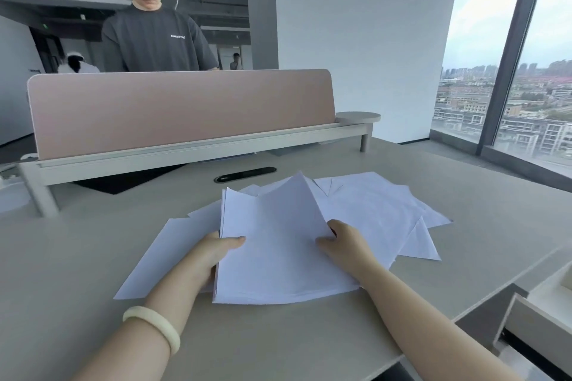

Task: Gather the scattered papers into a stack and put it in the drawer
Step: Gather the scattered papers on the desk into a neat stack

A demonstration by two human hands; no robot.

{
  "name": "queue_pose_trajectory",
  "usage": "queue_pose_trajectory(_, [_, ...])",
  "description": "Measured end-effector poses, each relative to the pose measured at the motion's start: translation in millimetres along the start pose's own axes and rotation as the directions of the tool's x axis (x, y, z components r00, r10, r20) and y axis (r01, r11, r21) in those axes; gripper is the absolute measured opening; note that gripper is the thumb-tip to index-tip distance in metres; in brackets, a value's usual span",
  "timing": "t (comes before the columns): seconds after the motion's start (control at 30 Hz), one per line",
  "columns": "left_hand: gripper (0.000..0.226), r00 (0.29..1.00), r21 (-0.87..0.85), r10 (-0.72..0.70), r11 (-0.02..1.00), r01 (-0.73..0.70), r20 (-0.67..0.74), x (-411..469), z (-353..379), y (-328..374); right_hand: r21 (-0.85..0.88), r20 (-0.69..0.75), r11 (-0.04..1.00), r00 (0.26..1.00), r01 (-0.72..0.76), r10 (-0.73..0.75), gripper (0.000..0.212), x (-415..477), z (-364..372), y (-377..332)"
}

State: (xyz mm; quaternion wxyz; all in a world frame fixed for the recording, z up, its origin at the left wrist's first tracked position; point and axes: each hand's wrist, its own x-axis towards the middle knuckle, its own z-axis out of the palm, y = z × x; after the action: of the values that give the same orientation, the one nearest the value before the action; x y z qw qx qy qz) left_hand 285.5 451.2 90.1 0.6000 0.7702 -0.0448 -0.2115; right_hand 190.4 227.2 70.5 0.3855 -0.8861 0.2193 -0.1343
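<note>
A partly gathered stack of white papers (pixel 278 257) lies on the grey desk (pixel 93 257), its far edge curling upward. My left hand (pixel 213 252) grips the stack's left edge, thumb on top. On the right side of the stack my right hand (pixel 343 243) pinches the top sheets. More loose white sheets (pixel 377 210) are spread flat to the right and behind, and one loose sheet (pixel 154 260) lies under my left hand. An open white drawer (pixel 532 318) shows at the lower right, below the desk edge.
A pink divider panel (pixel 182 108) on a raised shelf runs across the back of the desk, with a black cable slot (pixel 246 174) before it. A person wearing a headset (pixel 154 25) stands behind the divider. Large windows (pixel 510 86) fill the right side.
</note>
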Motion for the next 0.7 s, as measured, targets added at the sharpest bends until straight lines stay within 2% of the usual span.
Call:
queue_pose_trajectory(0.07, [0.031,0.999,-0.039,0.038,0.999,-0.038,0.000,-1.5,0.0,-0.9,0.077,-0.042,0.997,0.999,0.011,-0.008,0.017,1.4,-1.2,3.2])
queue_pose_trajectory(0.13, [0.034,0.994,-0.077,0.111,0.991,-0.111,-0.005,-2.8,-0.7,-0.1,0.206,-0.095,0.978,0.995,0.027,-0.008,0.041,2.8,-4.8,3.7])
queue_pose_trajectory(0.2, [0.032,0.978,-0.121,0.210,0.970,-0.209,-0.004,-8.0,0.6,4.9,0.371,-0.038,0.928,0.999,-0.018,0.035,0.062,4.7,-13.1,-2.5])
queue_pose_trajectory(0.23, [0.029,0.966,-0.152,0.260,0.954,-0.259,-0.012,-11.4,1.5,10.0,0.461,0.015,0.887,0.999,-0.039,0.036,0.063,6.6,-19.6,-8.8])
queue_pose_trajectory(0.3, [0.027,0.929,-0.194,0.365,0.909,-0.370,-0.062,-18.7,4.6,24.3,0.555,0.059,0.832,0.998,-0.007,-0.031,0.052,11.5,-33.9,-24.3])
queue_pose_trajectory(0.4, [0.030,0.844,-0.160,0.521,0.829,-0.536,-0.126,-24.8,7.1,44.4,0.576,-0.074,0.806,0.991,0.135,-0.113,0.029,13.8,-51.9,-48.8])
queue_pose_trajectory(0.47, [0.032,0.809,-0.146,0.566,0.797,-0.586,-0.156,-26.4,7.4,50.2,0.573,-0.148,0.791,0.977,0.212,-0.155,0.025,11.3,-55.4,-56.7])
queue_pose_trajectory(0.6, [0.052,0.816,-0.176,0.561,0.797,-0.578,-0.140,-27.9,9.0,46.2,0.587,-0.213,0.760,0.959,0.279,-0.187,0.031,0.3,-45.2,-51.3])
queue_pose_trajectory(0.7, [0.049,0.839,-0.241,0.517,0.804,-0.544,-0.169,-26.7,9.1,42.8,0.646,-0.222,0.715,0.962,0.267,-0.158,0.042,-4.7,-33.6,-46.5])
